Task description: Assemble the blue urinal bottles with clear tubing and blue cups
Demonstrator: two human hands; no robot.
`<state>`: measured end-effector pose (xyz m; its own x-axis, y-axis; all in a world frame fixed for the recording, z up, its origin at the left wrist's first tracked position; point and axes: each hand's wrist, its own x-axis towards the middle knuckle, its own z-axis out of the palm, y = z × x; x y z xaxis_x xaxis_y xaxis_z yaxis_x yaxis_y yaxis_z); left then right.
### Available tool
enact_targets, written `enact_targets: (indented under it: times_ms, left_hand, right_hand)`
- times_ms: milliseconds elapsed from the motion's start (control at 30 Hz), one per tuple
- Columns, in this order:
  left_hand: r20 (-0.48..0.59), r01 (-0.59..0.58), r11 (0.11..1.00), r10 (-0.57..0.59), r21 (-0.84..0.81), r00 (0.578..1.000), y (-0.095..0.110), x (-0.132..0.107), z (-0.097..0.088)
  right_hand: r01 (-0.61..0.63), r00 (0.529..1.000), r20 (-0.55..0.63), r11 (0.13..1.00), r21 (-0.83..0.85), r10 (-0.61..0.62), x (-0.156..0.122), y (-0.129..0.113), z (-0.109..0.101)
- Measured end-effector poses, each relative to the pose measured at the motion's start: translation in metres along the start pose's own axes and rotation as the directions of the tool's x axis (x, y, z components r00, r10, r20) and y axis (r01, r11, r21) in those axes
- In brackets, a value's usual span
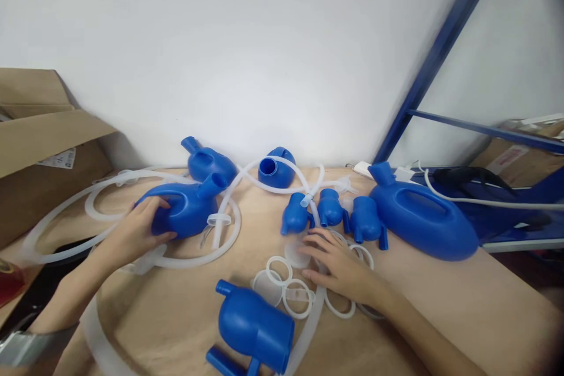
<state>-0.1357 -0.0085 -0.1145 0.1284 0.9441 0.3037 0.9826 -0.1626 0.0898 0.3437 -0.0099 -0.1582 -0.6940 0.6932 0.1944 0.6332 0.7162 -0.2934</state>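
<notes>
My left hand (136, 229) is wrapped round the handle side of a blue urinal bottle (185, 208), whose spout points up to the right. Over the tabletop at centre right, my right hand (332, 261) has its fingers spread, reaching to a translucent cap (297, 252); whether they touch it I cannot tell. White sealing rings (297, 299) lie below and around that hand. Just beyond it are several small blue spouted cups (294, 214). Closest to me, a larger blue spouted cup (255, 326) rests on its side. A clear hose (308, 335) runs beneath the right hand.
More blue bottles stand along the wall, one at the back (277, 170) and a large one (423, 220) at right. Coiled clear tubing (57, 223) spreads over the left side. A cardboard box (53, 188) borders the left; a blue metal rack (436, 59) stands at right.
</notes>
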Motion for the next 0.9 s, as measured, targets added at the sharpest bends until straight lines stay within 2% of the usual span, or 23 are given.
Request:
enact_targets:
  times_ms: [167,267,333,400,500,567,667,733,800,867,900]
  left_hand:
    - [0.056,0.013,0.996,-0.018,0.094,0.998,-0.009,0.018,-0.008]
    - [0.155,0.016,0.986,-0.042,0.166,0.987,0.002,0.026,-0.022]
    - [0.185,0.014,0.977,-0.054,0.212,0.981,0.021,0.029,-0.035]
    - [0.12,0.028,0.958,-0.065,0.285,0.991,0.048,0.03,-0.046]
    - [0.134,-0.182,0.964,0.157,0.195,0.978,0.089,0.031,-0.056]
    - [0.073,-0.2,0.949,0.188,0.245,0.979,0.101,0.035,-0.058]
    - [-0.054,-0.088,0.943,0.111,0.322,0.992,0.088,0.048,-0.058]
    - [-0.047,0.016,0.948,0.0,0.317,0.999,0.065,0.059,-0.057]
    - [0.101,0.077,0.956,-0.109,0.283,0.989,0.043,0.068,-0.055]
    - [0.284,0.077,0.981,-0.127,0.181,0.95,0.028,0.073,-0.053]
    - [0.34,0.078,0.989,-0.116,0.124,0.933,0.023,0.075,-0.053]
  right_hand:
    - [-0.05,0.998,-0.033,0.999,-0.01,0.05,0.004,-0.001,0.006]
    - [-0.046,0.998,-0.047,0.998,-0.049,0.044,0.005,-0.002,0.009]
    - [-0.047,0.997,-0.068,0.996,-0.076,0.041,0.005,-0.003,0.011]
    - [-0.049,0.995,-0.097,0.993,-0.108,0.038,0.004,-0.004,0.011]
    - [-0.036,0.992,-0.126,0.987,-0.155,0.016,0.002,-0.002,0.01]
    - [-0.03,0.989,-0.151,0.983,-0.181,0.003,0.002,-0.001,0.008]
    - [-0.058,0.979,-0.205,0.981,-0.186,0.019,0.002,-0.003,0.002]
    - [-0.064,0.975,-0.218,0.988,-0.138,0.033,0.004,-0.007,-0.002]
    - [-0.016,0.983,-0.184,0.998,-0.055,0.006,0.008,-0.014,-0.004]
    - [0.07,0.992,-0.109,0.997,0.025,-0.067,0.014,-0.02,-0.006]
    - [0.111,0.992,-0.059,0.992,0.052,-0.107,0.019,-0.023,-0.007]
